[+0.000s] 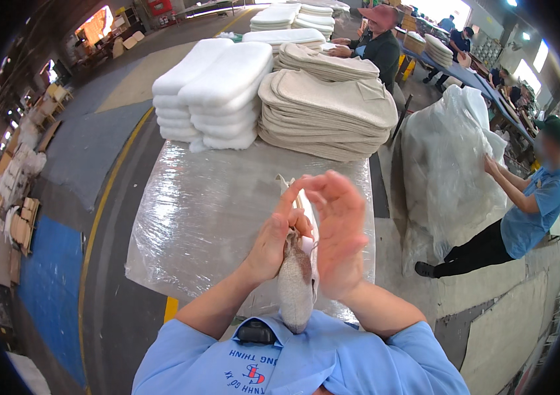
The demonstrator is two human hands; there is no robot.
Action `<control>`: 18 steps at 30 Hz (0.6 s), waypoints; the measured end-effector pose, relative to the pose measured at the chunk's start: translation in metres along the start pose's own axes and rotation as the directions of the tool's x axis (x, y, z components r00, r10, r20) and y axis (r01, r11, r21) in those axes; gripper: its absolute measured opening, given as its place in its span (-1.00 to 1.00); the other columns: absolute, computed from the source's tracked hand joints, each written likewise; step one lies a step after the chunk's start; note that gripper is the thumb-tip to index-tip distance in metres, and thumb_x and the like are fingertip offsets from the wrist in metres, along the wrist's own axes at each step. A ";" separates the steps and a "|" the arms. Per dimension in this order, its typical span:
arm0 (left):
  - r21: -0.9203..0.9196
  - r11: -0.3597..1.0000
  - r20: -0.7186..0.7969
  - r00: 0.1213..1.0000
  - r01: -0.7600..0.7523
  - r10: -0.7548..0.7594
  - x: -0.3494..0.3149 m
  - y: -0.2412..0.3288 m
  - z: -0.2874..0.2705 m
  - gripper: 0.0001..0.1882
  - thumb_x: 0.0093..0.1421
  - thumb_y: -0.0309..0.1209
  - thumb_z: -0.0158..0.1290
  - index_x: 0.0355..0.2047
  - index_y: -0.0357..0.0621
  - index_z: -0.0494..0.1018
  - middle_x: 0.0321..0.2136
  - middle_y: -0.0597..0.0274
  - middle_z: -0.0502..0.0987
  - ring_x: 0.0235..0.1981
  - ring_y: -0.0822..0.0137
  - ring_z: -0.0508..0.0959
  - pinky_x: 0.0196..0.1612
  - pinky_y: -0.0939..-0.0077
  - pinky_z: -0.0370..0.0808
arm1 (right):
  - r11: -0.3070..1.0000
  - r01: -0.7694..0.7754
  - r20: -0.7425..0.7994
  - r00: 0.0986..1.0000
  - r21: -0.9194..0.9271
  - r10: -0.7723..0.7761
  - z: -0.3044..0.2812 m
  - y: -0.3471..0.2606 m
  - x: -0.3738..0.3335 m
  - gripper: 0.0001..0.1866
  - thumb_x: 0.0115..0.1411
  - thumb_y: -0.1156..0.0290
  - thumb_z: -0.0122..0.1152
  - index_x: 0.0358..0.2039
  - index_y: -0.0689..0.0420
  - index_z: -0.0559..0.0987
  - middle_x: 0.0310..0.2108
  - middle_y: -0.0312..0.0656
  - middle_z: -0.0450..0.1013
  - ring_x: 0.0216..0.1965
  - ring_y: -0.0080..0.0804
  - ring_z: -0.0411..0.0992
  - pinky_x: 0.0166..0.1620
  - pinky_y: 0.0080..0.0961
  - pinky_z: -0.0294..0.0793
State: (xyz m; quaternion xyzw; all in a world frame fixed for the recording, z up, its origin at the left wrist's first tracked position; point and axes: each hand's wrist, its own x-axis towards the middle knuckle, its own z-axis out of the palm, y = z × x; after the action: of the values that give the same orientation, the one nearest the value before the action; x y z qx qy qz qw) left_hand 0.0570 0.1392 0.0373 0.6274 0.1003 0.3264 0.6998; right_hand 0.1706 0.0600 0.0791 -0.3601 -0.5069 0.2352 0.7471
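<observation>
Upright in front of my chest stands a beige fabric cushion cover, narrow edge toward me, with a bit of white padding showing at its side. My left hand is closed on the cover's upper part, its fingertips bent around the fabric. On the other side, my right hand is raised, slightly blurred, with fingers stretched and curving over the top and the palm toward the cover. Whether the right palm touches the fabric I cannot tell. Part of the cover is hidden behind my hands.
A table wrapped in clear plastic film lies before me. It carries stacked white foam pads and stacked beige cushion covers. A person works beyond them. At the right, another person handles a large plastic-wrapped bundle.
</observation>
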 end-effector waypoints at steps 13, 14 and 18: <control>-0.148 0.989 0.093 0.996 0.011 0.002 -0.002 -0.017 -0.007 0.04 0.44 0.40 -0.26 0.58 -0.22 -0.03 0.05 0.10 0.56 0.13 0.25 0.52 0.28 0.31 0.33 | 0.892 -0.415 0.150 0.885 -0.180 0.441 -0.060 -0.027 -0.004 -0.70 0.52 0.23 0.17 -0.13 0.26 0.59 -0.14 -0.25 0.50 -0.20 -0.56 0.44 -0.02 -0.55 0.42; -0.144 0.990 0.150 0.988 -0.006 0.028 0.000 -0.014 -0.009 0.03 0.44 0.38 -0.21 0.57 -0.22 -0.01 0.05 0.11 0.56 0.13 0.25 0.52 0.28 0.30 0.33 | 0.864 -0.408 0.185 0.863 -0.295 0.470 -0.065 -0.023 -0.008 -0.74 0.43 0.26 0.32 -0.22 0.22 0.59 -0.21 -0.31 0.49 -0.21 -0.59 0.42 -0.09 -0.56 0.42; 0.097 0.995 0.333 0.943 -0.030 -0.004 -0.006 -0.011 -0.030 -0.09 0.45 0.20 0.02 0.52 -0.25 0.13 0.11 0.12 0.53 0.18 0.19 0.50 0.35 0.22 0.30 | 0.814 -0.277 0.272 0.846 -0.510 0.459 -0.052 -0.038 0.002 -0.64 0.29 0.19 0.51 -0.45 0.17 0.57 -0.24 -0.25 0.48 -0.27 -0.53 0.41 -0.23 -0.50 0.42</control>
State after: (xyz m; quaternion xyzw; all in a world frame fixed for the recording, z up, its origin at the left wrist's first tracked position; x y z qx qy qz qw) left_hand 0.0399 0.1604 0.0197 0.7086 -0.0069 0.2151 0.6720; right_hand 0.2191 0.0217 0.0981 -0.5633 -0.6018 0.3193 0.4675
